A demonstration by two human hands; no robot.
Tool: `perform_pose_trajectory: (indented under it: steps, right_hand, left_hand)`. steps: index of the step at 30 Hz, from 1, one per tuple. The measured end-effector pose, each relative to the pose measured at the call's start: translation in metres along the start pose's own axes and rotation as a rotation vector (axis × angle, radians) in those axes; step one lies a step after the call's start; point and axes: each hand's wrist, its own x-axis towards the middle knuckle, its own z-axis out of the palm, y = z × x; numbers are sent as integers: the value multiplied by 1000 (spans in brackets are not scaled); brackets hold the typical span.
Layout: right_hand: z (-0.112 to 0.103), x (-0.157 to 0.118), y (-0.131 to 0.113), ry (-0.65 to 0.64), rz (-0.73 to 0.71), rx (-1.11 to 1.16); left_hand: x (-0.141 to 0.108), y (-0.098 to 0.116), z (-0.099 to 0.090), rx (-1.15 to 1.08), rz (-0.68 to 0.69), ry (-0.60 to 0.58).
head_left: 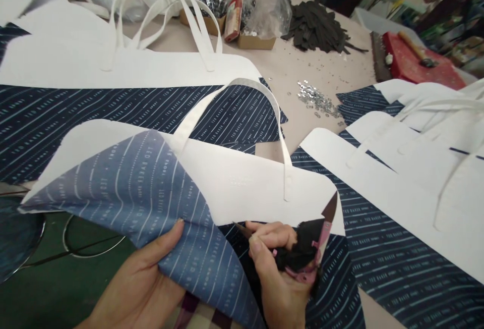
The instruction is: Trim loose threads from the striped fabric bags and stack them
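Note:
My left hand [151,268] holds a bag panel of blue printed fabric [151,198], thumb on top and fingers beneath. The fabric is folded over, showing its paler blue side. My right hand [276,268] is closed around pink-handled scissors [317,253] with black wrapping; their dark blade points up and to the right. A thin pointed tip [243,230] sticks out by its thumb and forefinger; its tool is mostly hidden. Just beyond both hands lies the panel's white upper part [242,182], with a white strap handle [282,132] arching from it.
More white-and-navy panels lie behind [151,74] and at right [378,167]. Small metal pieces [315,98] are scattered on the table near black strips [317,23]. A hammer [418,49] rests on a red block [412,69]. Boxes and plastic bags [264,6] stand at the back.

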Motion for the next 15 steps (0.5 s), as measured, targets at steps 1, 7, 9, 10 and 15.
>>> perform_pose_trajectory:
  steps: [1, 7, 9, 10, 15]
  right_hand:
    - [2, 0, 0, 17, -1, 0]
    - [7, 1, -5, 28, -25, -37]
    - [7, 2, -7, 12, -34, -59]
    - [7, 3, -7, 3, -41, -74]
    - [11, 1, 1, -16, -95, -113]
  left_hand:
    - [0, 0, 0, 3, 4, 2]
    - [7, 0, -8, 6, -25, -24]
    - [7, 0, -10, 25, -28, -35]
    - [7, 0, -11, 34, -31, -29]
    - [9, -2, -11, 81, 6, -34]
